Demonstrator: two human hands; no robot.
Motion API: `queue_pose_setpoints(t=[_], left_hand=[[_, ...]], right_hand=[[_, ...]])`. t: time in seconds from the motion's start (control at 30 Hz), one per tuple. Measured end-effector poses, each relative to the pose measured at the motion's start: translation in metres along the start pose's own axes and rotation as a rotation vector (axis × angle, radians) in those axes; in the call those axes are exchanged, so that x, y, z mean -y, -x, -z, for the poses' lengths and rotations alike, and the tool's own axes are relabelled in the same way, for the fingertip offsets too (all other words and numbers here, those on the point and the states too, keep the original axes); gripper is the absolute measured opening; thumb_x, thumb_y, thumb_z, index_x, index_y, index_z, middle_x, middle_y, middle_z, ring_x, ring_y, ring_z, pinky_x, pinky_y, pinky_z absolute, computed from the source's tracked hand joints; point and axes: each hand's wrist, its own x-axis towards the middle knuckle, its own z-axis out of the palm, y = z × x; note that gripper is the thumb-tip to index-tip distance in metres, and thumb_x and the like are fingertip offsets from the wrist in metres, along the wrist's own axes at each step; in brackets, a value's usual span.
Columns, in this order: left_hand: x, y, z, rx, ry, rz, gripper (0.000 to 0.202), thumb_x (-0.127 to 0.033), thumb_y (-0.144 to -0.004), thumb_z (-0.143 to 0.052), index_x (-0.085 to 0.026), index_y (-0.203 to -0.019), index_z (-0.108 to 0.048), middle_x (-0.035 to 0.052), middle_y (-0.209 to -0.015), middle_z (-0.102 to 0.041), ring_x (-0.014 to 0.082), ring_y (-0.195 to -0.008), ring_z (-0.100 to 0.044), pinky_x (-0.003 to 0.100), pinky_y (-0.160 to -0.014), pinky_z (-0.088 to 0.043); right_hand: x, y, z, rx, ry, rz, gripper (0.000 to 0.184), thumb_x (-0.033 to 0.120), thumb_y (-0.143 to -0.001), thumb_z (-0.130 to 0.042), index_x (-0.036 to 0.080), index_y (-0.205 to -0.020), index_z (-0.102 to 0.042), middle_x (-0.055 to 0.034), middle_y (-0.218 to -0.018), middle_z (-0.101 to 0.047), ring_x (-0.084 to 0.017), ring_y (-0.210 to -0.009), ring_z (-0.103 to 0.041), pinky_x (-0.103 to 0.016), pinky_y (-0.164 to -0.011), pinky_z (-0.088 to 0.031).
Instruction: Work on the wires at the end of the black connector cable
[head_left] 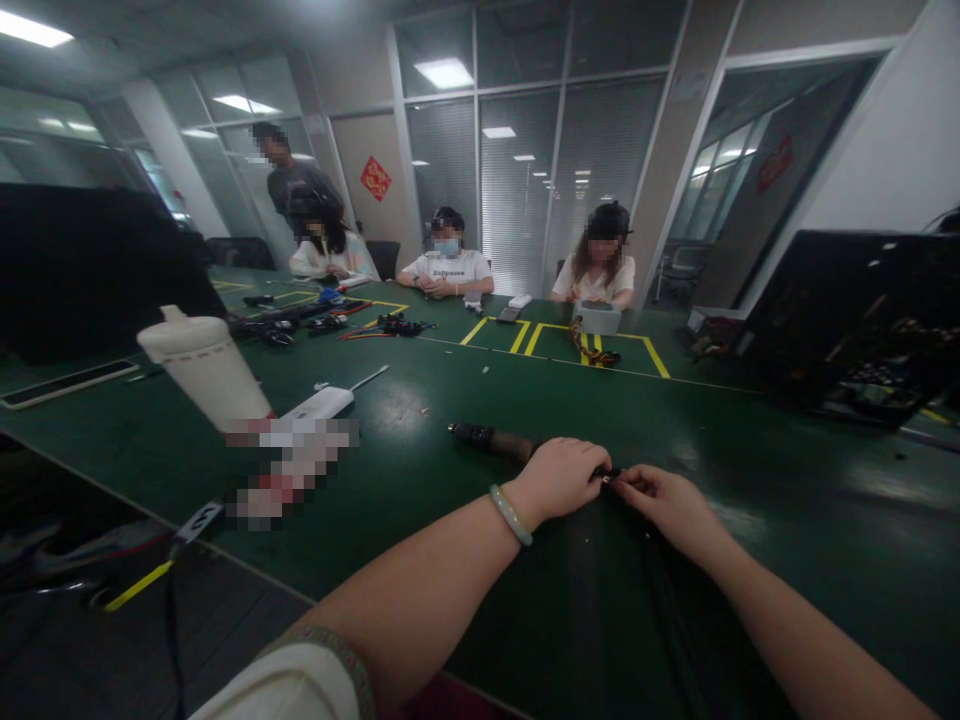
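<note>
My left hand is closed in a loose fist over a dark cable bundle that lies on the green table; a pale green bangle sits on that wrist. My right hand pinches a small dark piece right beside the left hand's fingers. The two hands meet at that piece. Dark cables run from there toward me, under my right forearm.
A white cup with a lid stands at the left, with a white remote-like device beside it. A black open computer case stands at the right. Three people sit at the far side, one stands behind; cables and tools lie before them.
</note>
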Motion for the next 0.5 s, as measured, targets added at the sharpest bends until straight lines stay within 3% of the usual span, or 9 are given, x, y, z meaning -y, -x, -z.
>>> queue_pose_setpoints(t=[0.23,0.5], left_hand=[[0.0041,-0.0003,0.0026,-0.025,-0.013,0.037,0.015,-0.034,-0.088,-0.059,-0.020,-0.093,-0.057,0.0020,-0.094,-0.063,0.0197,-0.089,-0.059,0.032,-0.078,-0.046],[-0.0004,0.0006,-0.0007,-0.018,-0.007,0.002,0.011,-0.019,-0.084,-0.055,-0.020,-0.093,-0.061,0.0021,-0.098,-0.066,0.0194,-0.093,-0.059,0.035,-0.086,-0.045]], right_hand=[[0.0038,-0.0008,0.0011,0.004,0.047,-0.035,0.028,0.047,-0.083,-0.055,0.023,-0.091,-0.068,-0.0022,-0.082,-0.072,-0.019,-0.070,-0.066,-0.026,-0.057,-0.044],[0.0032,-0.0031,-0.0038,-0.019,0.113,-0.018,0.023,0.042,-0.083,-0.055,0.026,-0.093,-0.069,-0.0009,-0.085,-0.073,-0.020,-0.074,-0.066,-0.025,-0.059,-0.044]])
